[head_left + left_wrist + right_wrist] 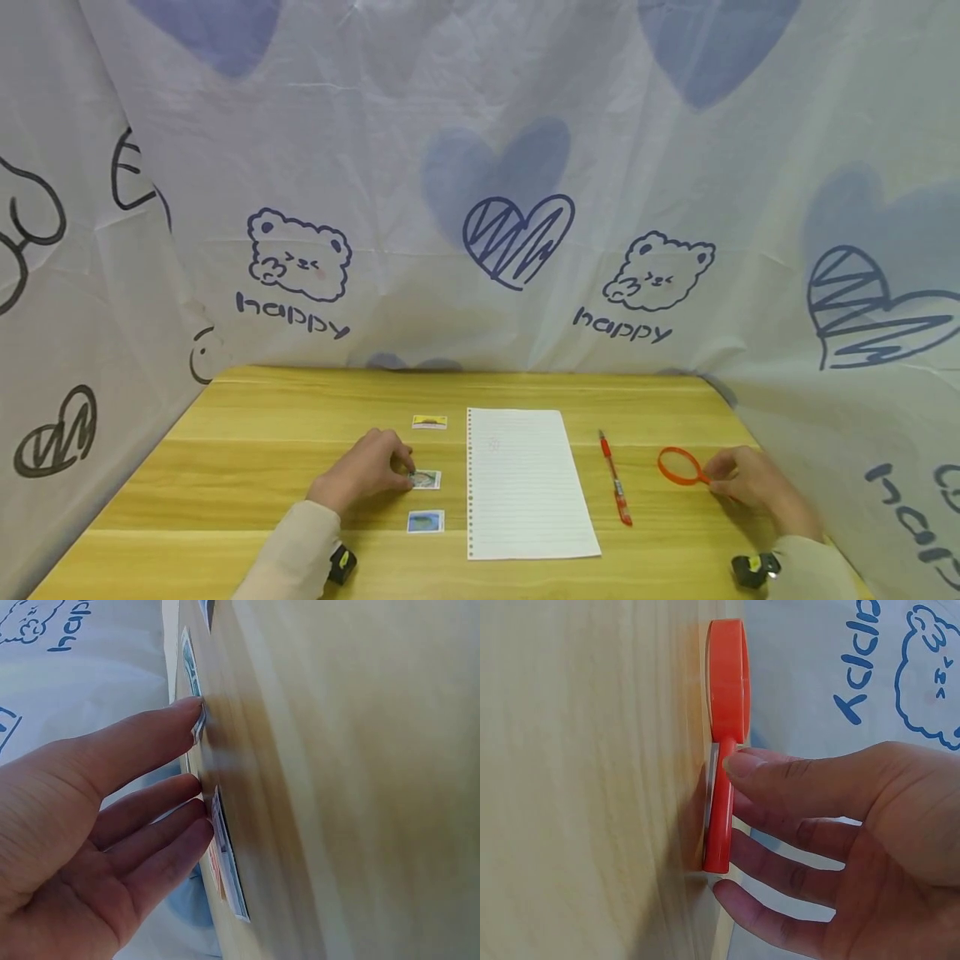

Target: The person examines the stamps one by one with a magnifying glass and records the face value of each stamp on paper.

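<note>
My left hand [369, 468] pinches the left edge of a greenish postage stamp [427, 480], its thumb tip [191, 706] right at the paper in the left wrist view. My other left fingers are spread close to another stamp [231, 862], which the hand hides in the head view. A blue stamp [425, 522] lies nearer me, and a yellow and red stamp [429, 422] farther off. With thumb and fingers, my right hand [750, 479] grips the handle of an orange-red magnifying glass [727, 682]. Its round frame points left, low over the table.
A lined sheet of paper [528, 483] with punched holes along its left edge lies mid-table. Between it and the magnifying glass is a red pen [615, 479]. The wooden table [247, 467] meets a printed cloth [405, 275] at the back and sides.
</note>
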`<state>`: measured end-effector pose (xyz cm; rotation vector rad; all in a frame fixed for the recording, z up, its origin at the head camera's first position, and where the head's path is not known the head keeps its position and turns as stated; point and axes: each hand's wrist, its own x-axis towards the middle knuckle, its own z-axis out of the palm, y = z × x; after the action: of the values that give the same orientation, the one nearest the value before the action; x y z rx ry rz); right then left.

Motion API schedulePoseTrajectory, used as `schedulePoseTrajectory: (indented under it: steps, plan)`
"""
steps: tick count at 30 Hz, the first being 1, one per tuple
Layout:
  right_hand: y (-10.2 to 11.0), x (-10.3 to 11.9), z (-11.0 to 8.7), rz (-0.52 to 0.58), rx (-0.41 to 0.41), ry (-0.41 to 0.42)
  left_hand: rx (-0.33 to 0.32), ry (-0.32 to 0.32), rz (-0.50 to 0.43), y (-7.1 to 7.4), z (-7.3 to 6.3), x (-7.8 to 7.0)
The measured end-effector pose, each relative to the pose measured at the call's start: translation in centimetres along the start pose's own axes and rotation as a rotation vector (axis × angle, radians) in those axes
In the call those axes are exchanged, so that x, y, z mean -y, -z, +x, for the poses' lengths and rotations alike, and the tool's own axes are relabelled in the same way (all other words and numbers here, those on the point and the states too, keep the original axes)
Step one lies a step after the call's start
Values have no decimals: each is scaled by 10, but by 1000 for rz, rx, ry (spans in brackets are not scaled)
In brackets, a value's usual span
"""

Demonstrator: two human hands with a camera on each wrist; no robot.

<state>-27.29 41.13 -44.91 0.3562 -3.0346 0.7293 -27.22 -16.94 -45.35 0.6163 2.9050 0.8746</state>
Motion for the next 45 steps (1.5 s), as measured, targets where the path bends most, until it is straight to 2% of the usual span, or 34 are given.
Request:
schedulePoseTrajectory:
  steps: [7, 22, 30, 45]
  plan:
    - [-3, 1, 0, -26, -1, -32, -1, 28, -7, -1, 1, 0]
    - [-4, 4, 0, -48, 5, -117, -10, 4, 0, -1, 3, 2]
    - [-7, 1, 1, -49, -14, -117, -8, 31, -5, -2, 3, 1]
    - [-10, 1, 0, -70, -29, -105, -10, 3, -2, 1, 1, -1]
